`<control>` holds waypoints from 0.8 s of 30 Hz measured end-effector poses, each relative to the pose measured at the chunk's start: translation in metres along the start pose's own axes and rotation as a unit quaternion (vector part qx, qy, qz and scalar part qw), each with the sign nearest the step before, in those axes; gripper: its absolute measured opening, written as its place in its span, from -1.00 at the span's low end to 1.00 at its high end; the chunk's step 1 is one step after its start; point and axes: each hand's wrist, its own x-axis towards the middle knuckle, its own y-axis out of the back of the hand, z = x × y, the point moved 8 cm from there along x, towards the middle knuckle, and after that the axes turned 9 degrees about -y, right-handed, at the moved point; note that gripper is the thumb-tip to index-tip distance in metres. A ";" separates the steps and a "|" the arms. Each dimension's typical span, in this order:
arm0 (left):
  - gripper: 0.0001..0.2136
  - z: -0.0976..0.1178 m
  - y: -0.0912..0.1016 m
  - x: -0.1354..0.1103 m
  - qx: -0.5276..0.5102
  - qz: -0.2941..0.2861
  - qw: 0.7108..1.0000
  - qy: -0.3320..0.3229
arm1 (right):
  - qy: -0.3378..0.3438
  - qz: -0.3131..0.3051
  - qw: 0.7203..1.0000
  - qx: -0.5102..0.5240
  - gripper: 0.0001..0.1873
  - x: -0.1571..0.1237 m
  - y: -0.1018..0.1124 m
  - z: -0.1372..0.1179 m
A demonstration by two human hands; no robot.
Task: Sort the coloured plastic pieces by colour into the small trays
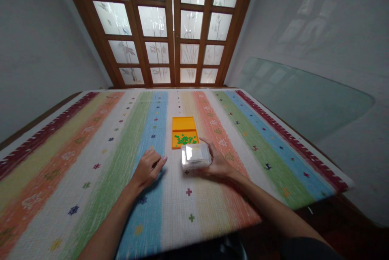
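Note:
My right hand (217,163) grips a clear plastic container (196,157) from its right side, thumb and fingers spread around it. The container is held just over the cloth, and what is inside cannot be made out. Right behind it lies an orange case (184,124), opened out flat in two halves. Small green pieces (185,140) are scattered in the case's nearer half. To the left of the container, my left hand (149,167) rests on the cloth with its fingers curled in and its thumb pointing right. Nothing shows in that hand.
A striped, patterned cloth (121,163) covers the wide table. Beyond its far edge stand wooden doors with glass panes (158,29). White walls rise on both sides, and a pale green shape (304,94) is on the right wall.

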 end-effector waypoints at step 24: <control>-0.27 -0.038 -0.032 0.025 0.006 -0.033 0.999 0.016 | -0.086 0.178 0.980 -0.028 0.24 -0.015 0.125 0.046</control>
